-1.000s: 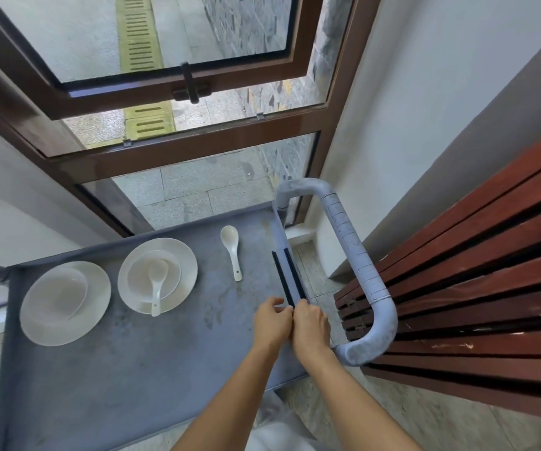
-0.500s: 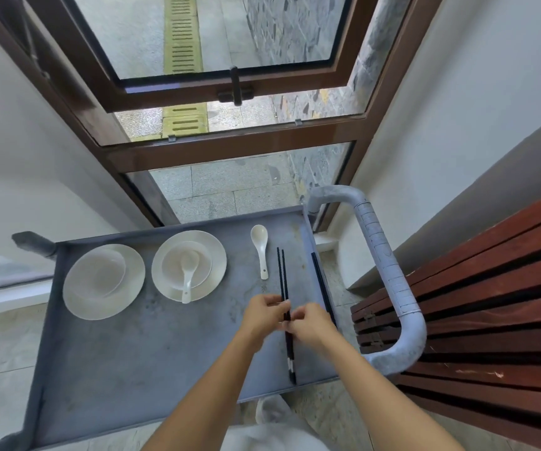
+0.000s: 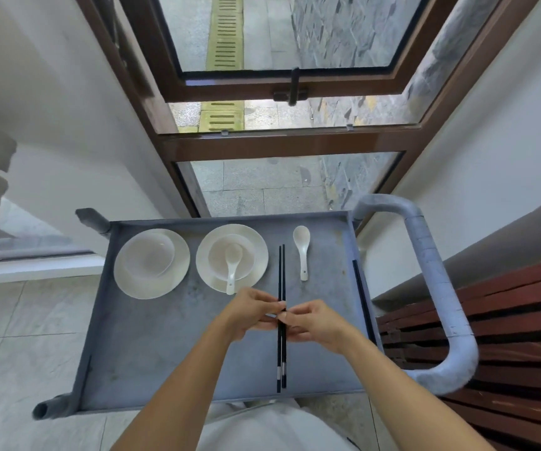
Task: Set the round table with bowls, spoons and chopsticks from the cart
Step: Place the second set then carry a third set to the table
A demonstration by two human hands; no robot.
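A pair of black chopsticks (image 3: pixel 281 275) is held over the grey cart tray (image 3: pixel 152 346), pinched at mid-length by my left hand (image 3: pixel 252 312) and my right hand (image 3: pixel 311 322) together. On the tray, a white bowl on a plate (image 3: pixel 151 262) stands at the far left. Beside it is a second bowl on a plate (image 3: pixel 232 257) with a white spoon (image 3: pixel 232 265) lying in it. Another white spoon (image 3: pixel 302 251) lies loose to the right of the chopsticks. A second pair of black chopsticks (image 3: pixel 361 297) rests along the tray's right wall.
The cart's grey padded handle (image 3: pixel 431 288) curves round on the right. A dark red slatted wooden bench (image 3: pixel 506 336) stands beyond it. A brown-framed window (image 3: pixel 288 138) rises just behind the cart, with white walls on both sides and a tiled floor (image 3: pixel 18 336) to the left.
Both hands lifted one pair of chopsticks from the tray's right wall and carried it left to the middle of the tray. The view shifted right and centred on the cart.
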